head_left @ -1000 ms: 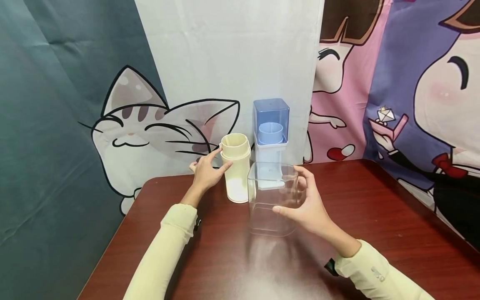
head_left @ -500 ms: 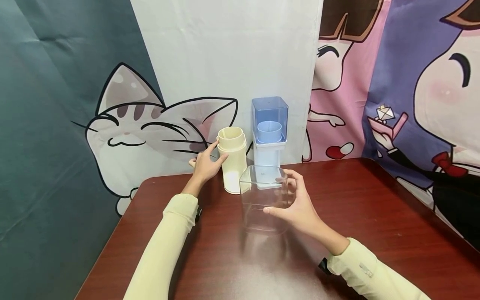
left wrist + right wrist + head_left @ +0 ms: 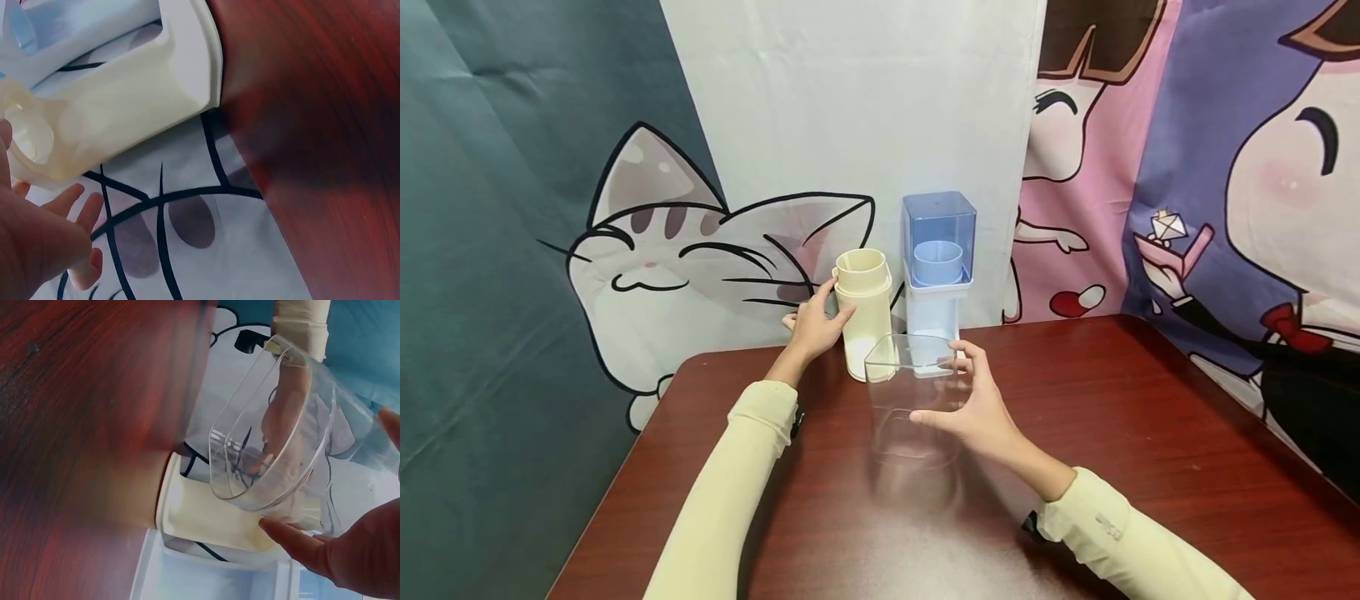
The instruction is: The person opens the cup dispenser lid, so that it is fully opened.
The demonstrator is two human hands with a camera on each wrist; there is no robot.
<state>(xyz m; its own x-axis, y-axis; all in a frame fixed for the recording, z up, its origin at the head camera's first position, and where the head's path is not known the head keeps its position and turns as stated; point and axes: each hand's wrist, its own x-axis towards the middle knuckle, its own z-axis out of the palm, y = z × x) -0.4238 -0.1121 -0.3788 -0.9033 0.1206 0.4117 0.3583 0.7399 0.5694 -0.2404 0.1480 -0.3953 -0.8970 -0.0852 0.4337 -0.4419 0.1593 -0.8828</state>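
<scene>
A cream plastic stand (image 3: 865,321) with a round cup-like ring (image 3: 861,271) on top stands upright at the back of the table. My left hand (image 3: 814,329) is at its upper left side, index fingertip at the ring's collar and thumb near its front. In the left wrist view, the other fingers (image 3: 87,212) are spread loosely beside it. My right hand (image 3: 977,408) grips a clear plastic square cover (image 3: 910,400) from the right, thumb on the near face and fingers behind. The cover's open end faces the table (image 3: 94,425) in the right wrist view.
Just right of the cream stand is a similar pale blue stand (image 3: 932,310), topped by a see-through blue cover (image 3: 940,218) over a blue ring. A printed cloth (image 3: 850,125) hangs directly behind the red-brown table (image 3: 820,517).
My right hand has carried the clear cover leftward, toward the front of the cream stand. The left hand stays at the stand's upper side. The head view has shifted slightly.
</scene>
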